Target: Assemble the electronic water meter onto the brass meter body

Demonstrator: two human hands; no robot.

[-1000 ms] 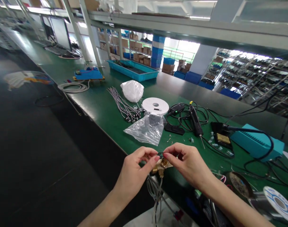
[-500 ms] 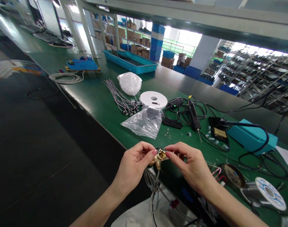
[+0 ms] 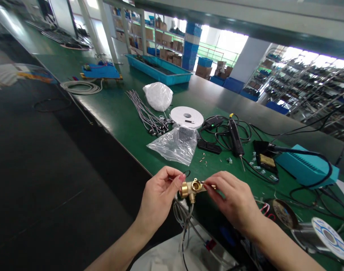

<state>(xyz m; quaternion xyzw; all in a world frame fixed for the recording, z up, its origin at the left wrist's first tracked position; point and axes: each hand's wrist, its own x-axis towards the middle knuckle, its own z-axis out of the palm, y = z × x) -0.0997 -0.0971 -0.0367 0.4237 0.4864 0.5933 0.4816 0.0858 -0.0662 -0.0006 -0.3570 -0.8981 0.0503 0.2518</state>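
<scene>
A brass pipe fitting (image 3: 192, 187) is between my hands, its round opening facing up toward me and its threaded end to the left. A grey cable (image 3: 192, 209) runs down from its lower stub. My left hand (image 3: 160, 194) is closed at the threaded end, thumb and index finger pinching a thin black loop (image 3: 187, 172); I cannot tell whether it is wire or a ring. My right hand (image 3: 232, 197) is closed around the fitting's right end. A thin dark tip (image 3: 201, 182) shows at its fingertips by the opening. The curled fingers hide the rest.
On the green bench (image 3: 115, 116) lie a clear plastic bag (image 3: 174, 146), a white reel (image 3: 185, 116), several grey cables (image 3: 145, 114) and a black pen-shaped tool (image 3: 235, 137). Rightward are a teal soldering unit (image 3: 308, 165), a round tin (image 3: 283, 212) and a solder spool (image 3: 321, 235).
My hands have moved slightly apart, showing more of the fitting and its threaded end. The black loop now stands above the left fingertips, off the opening. The whole view has shifted slightly.
</scene>
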